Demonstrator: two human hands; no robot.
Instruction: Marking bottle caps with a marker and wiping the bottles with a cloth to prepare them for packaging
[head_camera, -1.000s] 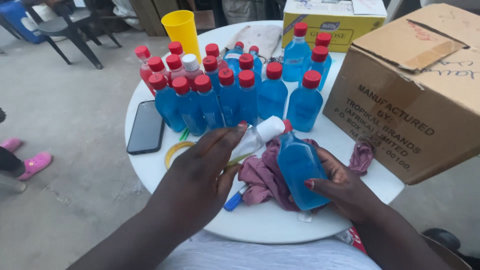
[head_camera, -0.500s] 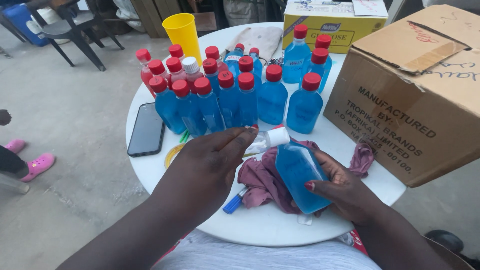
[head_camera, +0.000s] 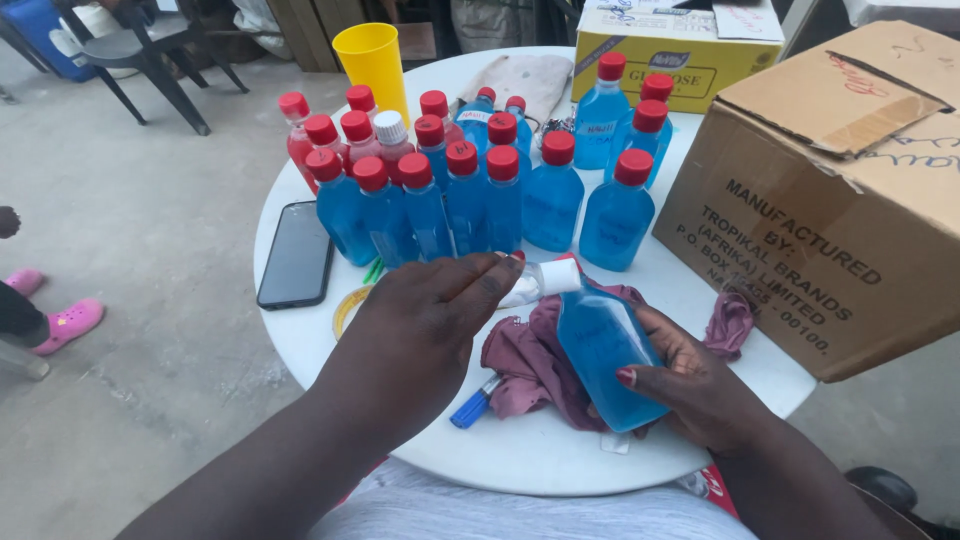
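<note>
My right hand (head_camera: 690, 385) grips a flat bottle of blue liquid (head_camera: 605, 350), tilted over a mauve cloth (head_camera: 530, 365) on the round white table (head_camera: 540, 450). My left hand (head_camera: 425, 325) holds a small clear tube with a white cap (head_camera: 540, 280), its tip close to the bottle's neck. Behind them stand several red-capped bottles of blue liquid (head_camera: 470, 200).
A black phone (head_camera: 296, 255) lies at the table's left edge. A yellow cup (head_camera: 372, 60) and a yellow box (head_camera: 670, 55) stand at the back; a big brown carton (head_camera: 840, 200) fills the right. A blue marker (head_camera: 470, 408) and a tape roll (head_camera: 350, 305) lie near my left hand.
My left hand has lowered the white-capped tube and brought it closer to the neck of the bottle. The right hand keeps the bottle almost still.
</note>
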